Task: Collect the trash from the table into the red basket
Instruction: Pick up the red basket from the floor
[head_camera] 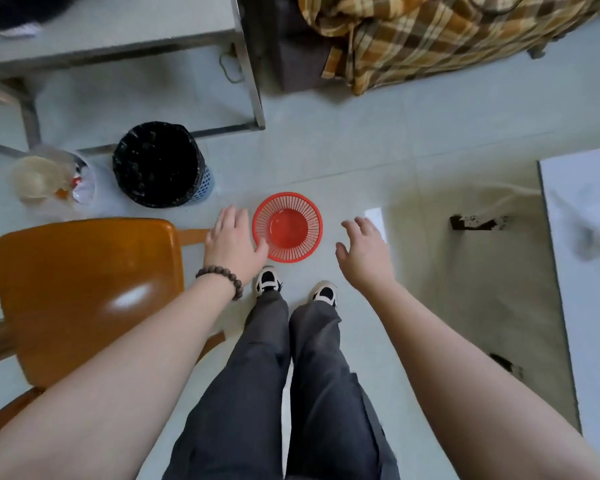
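Note:
The red basket (287, 227) is a small round slatted plastic one, standing empty on the pale floor just ahead of my feet. My left hand (234, 242) reaches down at its left side, fingers spread, the thumb over or against the rim; contact is unclear. To the right of the basket, my right hand (362, 247) hovers apart from it, fingers spread and holding nothing. A white table (582, 278) fills the right edge, blurred, with faint crumpled items on it that I cannot make out.
An orange chair (84, 292) stands at my left. Behind it are a black-lined bin (160, 164) and a clear bag of rubbish (49, 181). A metal-framed desk (118, 36) is at the back left, a plaid blanket (447, 36) at the back right.

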Tool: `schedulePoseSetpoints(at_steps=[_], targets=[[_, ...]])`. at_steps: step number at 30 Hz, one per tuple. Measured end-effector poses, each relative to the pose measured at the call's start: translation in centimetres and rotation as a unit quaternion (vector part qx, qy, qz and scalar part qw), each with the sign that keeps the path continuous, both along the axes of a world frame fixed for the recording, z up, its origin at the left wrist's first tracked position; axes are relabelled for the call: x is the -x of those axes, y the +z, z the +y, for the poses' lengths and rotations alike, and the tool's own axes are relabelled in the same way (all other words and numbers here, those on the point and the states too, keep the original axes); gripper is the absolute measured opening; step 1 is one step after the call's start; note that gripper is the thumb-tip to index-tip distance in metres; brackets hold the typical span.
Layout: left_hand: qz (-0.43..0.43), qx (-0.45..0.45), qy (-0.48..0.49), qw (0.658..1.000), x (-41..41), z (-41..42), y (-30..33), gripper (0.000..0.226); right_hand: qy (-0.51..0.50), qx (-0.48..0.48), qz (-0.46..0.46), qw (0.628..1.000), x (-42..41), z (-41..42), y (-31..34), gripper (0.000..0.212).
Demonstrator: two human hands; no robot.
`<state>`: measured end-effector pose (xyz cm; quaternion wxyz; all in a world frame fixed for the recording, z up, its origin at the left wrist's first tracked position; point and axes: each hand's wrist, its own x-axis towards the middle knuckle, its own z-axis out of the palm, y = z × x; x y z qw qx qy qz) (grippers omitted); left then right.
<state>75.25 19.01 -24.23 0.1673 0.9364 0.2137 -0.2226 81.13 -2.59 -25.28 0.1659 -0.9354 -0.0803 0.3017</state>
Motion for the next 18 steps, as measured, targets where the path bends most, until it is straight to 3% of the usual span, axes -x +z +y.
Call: schedulePoseSetpoints(at_steps=[6,12,15,18], targets=[[0.040,0.037,0.075,0.996,-0.8,0.9,-14.8,0.066,-0.003,0.021,0.066,0.998,-0.5,1.3,-14.2,0.052],[0.095,0.076,0.186,0.975,-1.1,1.7,-29.9,0.087,-0.085,-0.006,0.092,0.992,-1.2,2.3,-28.3,0.061],[0.104,0.097,0.231,0.963,-1.2,1.9,-34.9,0.094,-0.119,-0.001,0.116,0.986,-1.8,2.1,-33.8,0.077],[0.095,0.167,0.265,0.945,-1.3,1.7,-37.6,0.086,-0.185,-0.020,0.180,0.966,-2.0,2.2,-37.3,0.084]])
